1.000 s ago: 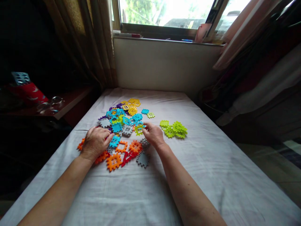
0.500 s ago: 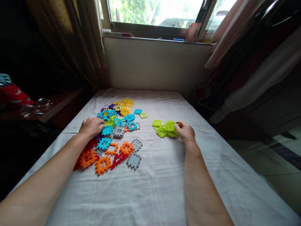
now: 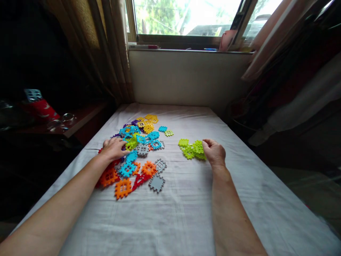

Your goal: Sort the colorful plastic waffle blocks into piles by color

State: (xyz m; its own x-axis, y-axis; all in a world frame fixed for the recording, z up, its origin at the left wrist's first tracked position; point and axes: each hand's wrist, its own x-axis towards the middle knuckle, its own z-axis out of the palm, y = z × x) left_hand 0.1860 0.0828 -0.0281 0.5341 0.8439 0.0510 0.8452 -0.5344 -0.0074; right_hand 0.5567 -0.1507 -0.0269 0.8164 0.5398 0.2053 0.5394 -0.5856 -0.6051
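My left hand (image 3: 114, 148) rests on the left side of a mixed pile of plastic interlocking tiles, thumb and fingers apart; some fingertips are hidden among the pieces. Just past it lie lime-green tiles (image 3: 131, 143) and a blue tile (image 3: 131, 155). Another blue tile (image 3: 127, 169) overlaps an orange tile below the hand. To the right, my right hand (image 3: 214, 153) is closed at the edge of a small lime-green group, its thumb and forefinger at a lime-green tile (image 3: 198, 146). Its other fingers are curled out of sight.
Yellow tiles (image 3: 149, 124) lie at the pile's far end, orange (image 3: 123, 188) and grey tiles (image 3: 157, 183) at its near end. A pale sheet (image 3: 181, 213) covers the surface. Glasses (image 3: 68, 117) lie on a side table at left. A low wall (image 3: 186, 76) stands behind.
The view has shifted slightly. My left hand has moved a little right, and the blue tiles beside it have slid toward the near right, over an orange tile. My right hand stays by the lime-green group.
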